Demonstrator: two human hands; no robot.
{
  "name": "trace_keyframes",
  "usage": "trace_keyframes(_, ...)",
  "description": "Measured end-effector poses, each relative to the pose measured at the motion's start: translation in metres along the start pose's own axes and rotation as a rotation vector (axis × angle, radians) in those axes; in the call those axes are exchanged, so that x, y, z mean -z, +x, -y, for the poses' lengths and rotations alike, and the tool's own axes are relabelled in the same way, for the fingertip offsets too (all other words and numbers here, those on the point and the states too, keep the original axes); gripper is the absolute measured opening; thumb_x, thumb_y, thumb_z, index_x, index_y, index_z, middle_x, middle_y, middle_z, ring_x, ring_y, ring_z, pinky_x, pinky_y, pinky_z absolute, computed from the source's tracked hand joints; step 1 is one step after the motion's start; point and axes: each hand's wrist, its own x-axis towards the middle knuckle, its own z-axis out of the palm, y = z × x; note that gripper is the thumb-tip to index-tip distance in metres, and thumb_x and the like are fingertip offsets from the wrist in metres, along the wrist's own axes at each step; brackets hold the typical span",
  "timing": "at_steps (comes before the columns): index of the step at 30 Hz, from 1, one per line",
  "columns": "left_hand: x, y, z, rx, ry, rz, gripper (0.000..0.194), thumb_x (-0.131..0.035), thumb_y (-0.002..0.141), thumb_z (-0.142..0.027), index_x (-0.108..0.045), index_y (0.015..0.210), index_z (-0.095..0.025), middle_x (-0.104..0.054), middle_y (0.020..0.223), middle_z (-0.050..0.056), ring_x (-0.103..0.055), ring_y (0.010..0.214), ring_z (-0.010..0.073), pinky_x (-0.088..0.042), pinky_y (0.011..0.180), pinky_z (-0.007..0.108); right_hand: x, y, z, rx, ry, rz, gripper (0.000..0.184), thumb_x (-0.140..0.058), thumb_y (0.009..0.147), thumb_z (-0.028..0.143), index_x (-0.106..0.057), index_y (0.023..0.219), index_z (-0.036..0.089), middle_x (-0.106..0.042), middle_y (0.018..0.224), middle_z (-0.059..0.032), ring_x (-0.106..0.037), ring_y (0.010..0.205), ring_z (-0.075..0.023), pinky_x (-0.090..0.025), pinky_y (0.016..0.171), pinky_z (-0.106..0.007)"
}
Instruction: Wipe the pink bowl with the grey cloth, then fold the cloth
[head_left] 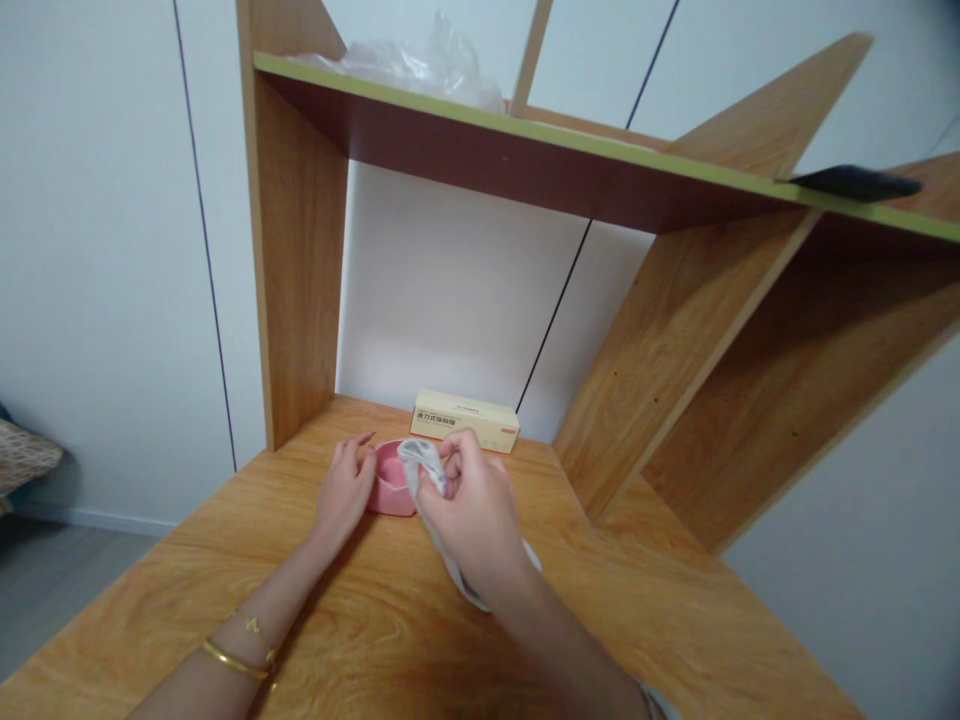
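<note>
Apparently we are at the step of bringing 1 pale cloth (421, 455) to the pink dish (391, 502), though we cannot tell whether they touch. Our right grip (476, 510) is closed in a pinch on the cloth; our left grip (346, 490) lies loosely open against the dish's left side. The dish sits on the wooden surface (375, 620), before a box (465, 425). Next, we judge, calls for steadying it.

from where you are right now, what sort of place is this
Probably a room in a home, perhaps a bedroom or study: a wooden desk with a shelf above it, and what looks like patterned bedding at the left edge.
</note>
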Motion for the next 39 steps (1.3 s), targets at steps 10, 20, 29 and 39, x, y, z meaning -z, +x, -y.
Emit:
trace_keyframes(10, 0.012, 0.019, 0.024, 0.348, -0.476, -0.088, 0.035, -0.043, 0.063, -0.035, -0.061, 0.083, -0.012, -0.062, 0.073, 0.002, -0.032, 0.032, 0.0043, -0.025, 0.034, 0.020, -0.054, -0.040, 0.018, -0.027, -0.027, 0.308, 0.018, -0.053, 0.067, 0.017, -0.046, 0.083, 0.022, -0.061, 0.067, 0.0025, -0.057, 0.063, -0.0172, -0.031, 0.055, -0.024)
trace_keyframes(20, 0.006, 0.010, 0.017, 0.380, -0.550, -0.121, 0.026, -0.047, 0.058, -0.033, -0.060, 0.070, -0.014, -0.053, 0.057, -0.002, -0.041, 0.042, 0.0081, -0.027, 0.039, 0.019, -0.054, -0.036, -0.033, -0.255, 0.152, 0.268, 0.019, -0.052, 0.066, 0.019, -0.042, 0.081, 0.023, -0.052, 0.058, 0.0068, -0.048, 0.051, -0.0119, -0.026, 0.048, -0.020)
trace_keyframes(29, 0.002, 0.008, 0.016, 0.380, -0.565, -0.090, 0.023, -0.047, 0.056, -0.032, -0.059, 0.066, -0.015, -0.050, 0.050, -0.003, -0.038, 0.040, 0.0085, -0.025, 0.041, 0.020, 0.016, -0.045, -0.093, -0.344, -0.267, 0.305, 0.007, -0.045, 0.063, 0.023, -0.039, 0.066, 0.022, -0.050, 0.059, 0.0048, -0.049, 0.060, -0.0154, -0.026, 0.056, -0.024)
trace_keyframes(39, -0.002, 0.008, 0.016, 0.367, -0.592, -0.072, 0.020, -0.048, 0.055, -0.030, -0.058, 0.065, -0.015, -0.048, 0.047, -0.004, -0.037, 0.039, 0.0081, -0.023, 0.039, 0.019, 0.032, -0.050, -0.109, -0.333, -0.589, 0.424, 0.013, -0.049, 0.071, 0.032, -0.050, 0.074, 0.019, -0.061, 0.081, -0.0051, -0.054, 0.086, -0.0253, -0.030, 0.072, -0.034)
